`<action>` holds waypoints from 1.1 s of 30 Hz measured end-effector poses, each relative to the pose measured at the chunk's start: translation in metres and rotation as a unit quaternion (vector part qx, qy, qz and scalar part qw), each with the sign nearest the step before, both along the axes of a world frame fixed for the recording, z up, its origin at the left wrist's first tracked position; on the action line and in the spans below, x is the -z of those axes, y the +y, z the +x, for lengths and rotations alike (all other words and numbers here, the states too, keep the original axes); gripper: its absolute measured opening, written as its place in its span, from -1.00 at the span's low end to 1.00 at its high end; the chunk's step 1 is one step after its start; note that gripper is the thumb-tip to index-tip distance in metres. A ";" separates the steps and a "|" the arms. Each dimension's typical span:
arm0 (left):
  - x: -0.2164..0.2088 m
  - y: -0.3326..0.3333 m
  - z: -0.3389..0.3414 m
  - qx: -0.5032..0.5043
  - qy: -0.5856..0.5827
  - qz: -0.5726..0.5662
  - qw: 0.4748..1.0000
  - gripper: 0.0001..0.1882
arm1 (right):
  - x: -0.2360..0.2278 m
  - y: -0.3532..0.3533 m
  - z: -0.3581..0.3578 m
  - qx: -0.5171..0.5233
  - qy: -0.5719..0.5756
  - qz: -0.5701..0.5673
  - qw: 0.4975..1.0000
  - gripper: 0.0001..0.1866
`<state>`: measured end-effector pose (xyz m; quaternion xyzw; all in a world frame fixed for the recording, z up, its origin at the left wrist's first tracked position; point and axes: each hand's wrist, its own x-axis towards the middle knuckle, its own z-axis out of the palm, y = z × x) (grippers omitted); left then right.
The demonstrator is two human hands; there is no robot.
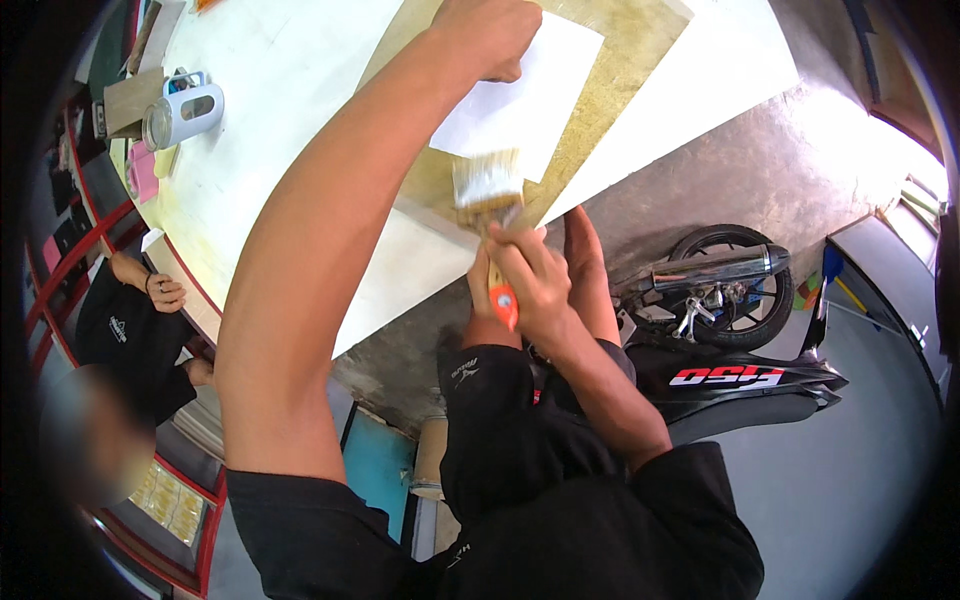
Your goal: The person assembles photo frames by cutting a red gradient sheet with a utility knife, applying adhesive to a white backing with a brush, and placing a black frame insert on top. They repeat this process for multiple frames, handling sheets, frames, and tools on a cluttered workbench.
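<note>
My right hand (530, 275) grips the handle of a flat paintbrush (488, 185), its pale bristles pointing away from me. The handle ends in an orange tip near my wrist. The bristles are over the near edge of a yellowish-brown board (572, 140), just below a white sheet (545, 95); whether they touch the board I cannot tell. Stretched across the table, my left hand (492, 35) rests at the sheet's far left part with its fingers curled. What its fingers hold, if anything, is hidden.
The board lies on a white table (290, 110). A white mug-like container (185, 115), a cardboard box (130, 102) and a pink item (142, 172) stand at its left. Beyond, a person in black (130, 320) has a hand near the edge. A motorcycle (730, 340) is at my right.
</note>
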<state>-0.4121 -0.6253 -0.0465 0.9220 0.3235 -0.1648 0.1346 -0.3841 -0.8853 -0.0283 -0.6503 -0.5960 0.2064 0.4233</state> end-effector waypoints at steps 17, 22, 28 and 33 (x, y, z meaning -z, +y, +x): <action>-0.008 -0.015 0.007 0.035 0.004 0.061 0.998 -0.90 | 0.020 0.054 -0.019 0.003 0.012 0.043 0.999 -0.78; -0.008 -0.019 0.011 0.027 0.028 0.042 0.998 -0.90 | -0.019 0.012 -0.004 -0.063 0.038 0.028 0.997 -0.79; -0.003 -0.023 0.003 -0.008 0.000 0.053 0.999 -0.88 | 0.005 -0.012 0.040 -0.056 -0.020 0.003 0.998 -0.73; -0.001 -0.029 0.000 -0.018 -0.013 0.059 0.998 -0.86 | -0.027 -0.011 0.051 0.002 0.051 0.032 0.998 -0.81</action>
